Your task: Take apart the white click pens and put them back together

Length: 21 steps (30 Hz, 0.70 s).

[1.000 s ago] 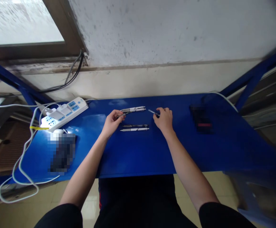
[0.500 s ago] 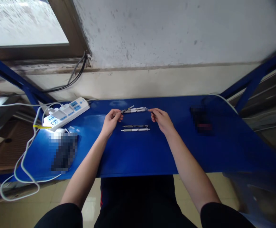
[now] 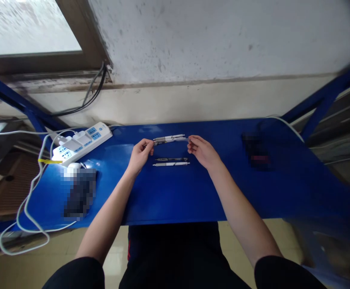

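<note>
Between my two hands lie white-and-grey pens (image 3: 170, 138) close together near the back of the blue table. My left hand (image 3: 143, 151) pinches the left ends of these pens with thumb and forefinger. At their right end, my right hand (image 3: 200, 149) has thumb and forefinger closed on the tip of a thin, clear strip-like piece, too small to make out. Nearer to me, a dark pen (image 3: 171, 159) and a white-and-grey pen (image 3: 171, 164) lie side by side, parallel to the table edge, touched by neither hand.
A white power strip (image 3: 83, 144) with plugs and cables sits at the back left of the blue table (image 3: 175, 196). In front of it lies a blurred dark object (image 3: 81, 193). Another blurred dark object (image 3: 255, 151) is on the right. A wall stands behind.
The slanted pen or strip between my hands has swung down to lie nearly level beside the other. Both hands stay almost in place; the view has shifted slightly.
</note>
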Tool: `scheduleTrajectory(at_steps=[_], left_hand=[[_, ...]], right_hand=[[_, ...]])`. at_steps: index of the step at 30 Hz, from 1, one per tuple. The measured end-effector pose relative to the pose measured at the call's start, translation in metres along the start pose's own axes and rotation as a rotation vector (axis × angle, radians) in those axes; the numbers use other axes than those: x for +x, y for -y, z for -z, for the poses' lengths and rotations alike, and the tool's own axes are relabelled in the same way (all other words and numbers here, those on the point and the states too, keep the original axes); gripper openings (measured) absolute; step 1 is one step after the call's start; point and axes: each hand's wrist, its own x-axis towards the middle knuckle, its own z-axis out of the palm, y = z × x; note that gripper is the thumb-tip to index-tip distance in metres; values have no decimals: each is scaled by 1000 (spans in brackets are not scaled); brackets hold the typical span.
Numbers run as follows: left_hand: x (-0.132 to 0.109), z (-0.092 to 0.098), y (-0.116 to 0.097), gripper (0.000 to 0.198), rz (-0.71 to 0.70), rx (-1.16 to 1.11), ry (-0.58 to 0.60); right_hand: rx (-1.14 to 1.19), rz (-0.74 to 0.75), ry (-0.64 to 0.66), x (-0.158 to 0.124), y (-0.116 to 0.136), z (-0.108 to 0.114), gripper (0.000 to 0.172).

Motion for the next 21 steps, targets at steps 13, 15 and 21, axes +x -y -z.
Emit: scheduleTrajectory(at_steps=[13, 15, 21], left_hand=[[-1, -3, -4, 20, 5, -4, 12], [-1, -3, -4, 20, 4, -6, 10], [-1, -2, 0, 25, 4, 6, 38]], right_hand=[[39, 21, -40, -1, 3, 0, 18], [39, 25, -52, -1, 4, 0, 18], [27, 19, 22, -4, 1, -4, 22]])
